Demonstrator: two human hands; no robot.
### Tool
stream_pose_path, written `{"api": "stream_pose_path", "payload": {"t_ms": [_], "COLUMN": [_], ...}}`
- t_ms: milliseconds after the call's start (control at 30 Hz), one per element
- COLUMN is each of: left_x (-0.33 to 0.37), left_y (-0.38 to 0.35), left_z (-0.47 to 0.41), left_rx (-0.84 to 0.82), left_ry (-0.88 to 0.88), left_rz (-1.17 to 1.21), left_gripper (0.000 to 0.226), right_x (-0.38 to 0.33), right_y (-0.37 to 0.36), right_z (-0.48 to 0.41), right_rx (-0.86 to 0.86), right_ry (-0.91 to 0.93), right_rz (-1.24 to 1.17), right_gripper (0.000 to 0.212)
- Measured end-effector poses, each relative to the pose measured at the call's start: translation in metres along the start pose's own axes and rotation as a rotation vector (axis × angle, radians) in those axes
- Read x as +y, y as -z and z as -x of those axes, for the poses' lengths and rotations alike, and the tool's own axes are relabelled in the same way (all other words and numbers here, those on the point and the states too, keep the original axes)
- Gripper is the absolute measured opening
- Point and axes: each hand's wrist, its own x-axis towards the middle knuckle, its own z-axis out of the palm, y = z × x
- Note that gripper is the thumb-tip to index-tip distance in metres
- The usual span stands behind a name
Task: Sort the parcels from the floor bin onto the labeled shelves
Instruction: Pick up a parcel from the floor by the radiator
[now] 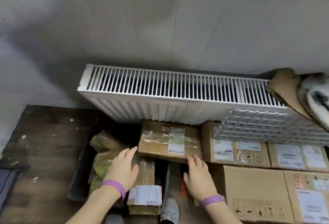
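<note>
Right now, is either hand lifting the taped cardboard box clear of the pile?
No. The taped box rests on the pile, with the left hand and right hand open at its corners.

No wording legible anywhere; all print too blurred to read.
- Taped brown parcel (170,141): white sticker (176,151) with round logo, text unreadable.
- Small parcel (144,199): white label with barcode, unreadable.
- Carton (236,150) at right: barcode label (223,153), printed handling pictograms (246,157).
- Large carton (256,193): handling pictograms along lower edge; white labels, text blurred.
</note>
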Motion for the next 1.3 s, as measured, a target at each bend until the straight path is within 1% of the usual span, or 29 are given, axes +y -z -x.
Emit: {"api": "stream_pose_path", "payload": {"t_ms": [67,167,233,300,400,500,567,633,767,867,967,1033,1133,1200,1300], "left_x": [-0.007,-0.012,-0.012,-0.014,-0.018,-0.022,-0.026,-0.030,-0.035,-0.043,-0.049,-0.050,-0.048,-0.049,-0.051], "left_y": [-0.032,-0.072,-0.092,-0.106,-0.116,-0.124,-0.126,-0.127,-0.131,-0.137,-0.137,-0.134,-0.126,-0.117,-0.090], "left_z": [-0.035,-0.077,-0.098,-0.116,-0.131,-0.132,-0.129,-0.127,-0.130,-0.130,-0.127,-0.125,-0.113,-0.094,-0.048], "left_rx": [-0.034,-0.055,-0.027,0.014,0.042,0.068,0.119,0.144,0.160,0.098,0.064,0.066,0.081,0.109,0.159], "left_ry": [-0.011,-0.067,-0.087,-0.073,-0.007,0.044,0.053,0.074,0.073,0.057,0.076,0.101,0.105,0.095,0.086], "left_rz": [-0.077,-0.139,-0.169,-0.189,-0.129,-0.005,0.030,0.060,0.105,0.179,0.307,0.336,0.324,0.309,0.363], "left_gripper": [0.059,0.056,0.052,0.050,0.048,0.037,0.029,0.029,0.036,0.058,0.072,0.075,0.076,0.077,0.079], "right_x": [0.012,0.026,0.035,0.043,0.045,0.042,0.042,0.044,0.045,0.042,0.043,0.048,0.052,0.048,0.029], "right_y": [-0.025,-0.055,-0.069,-0.080,-0.093,-0.100,-0.101,-0.102,-0.100,-0.102,-0.108,-0.113,-0.120,-0.117,-0.094], "right_z": [-0.034,-0.077,-0.098,-0.115,-0.122,-0.117,-0.114,-0.113,-0.116,-0.113,-0.106,-0.101,-0.085,-0.070,-0.041], "right_rx": [-0.006,0.022,0.071,0.109,0.167,0.284,0.321,0.356,0.316,0.292,0.234,0.209,0.244,0.281,0.260], "right_ry": [-0.017,0.017,0.020,-0.014,-0.104,-0.080,-0.109,-0.160,-0.220,-0.171,-0.147,-0.150,-0.169,-0.181,-0.175], "right_rz": [0.021,0.047,0.071,0.086,0.105,0.072,0.014,-0.046,-0.031,-0.119,-0.183,-0.229,-0.382,-0.450,-0.468], "right_gripper": [0.063,0.060,0.058,0.058,0.061,0.049,0.042,0.041,0.063,0.068,0.088,0.099,0.103,0.106,0.114]}}
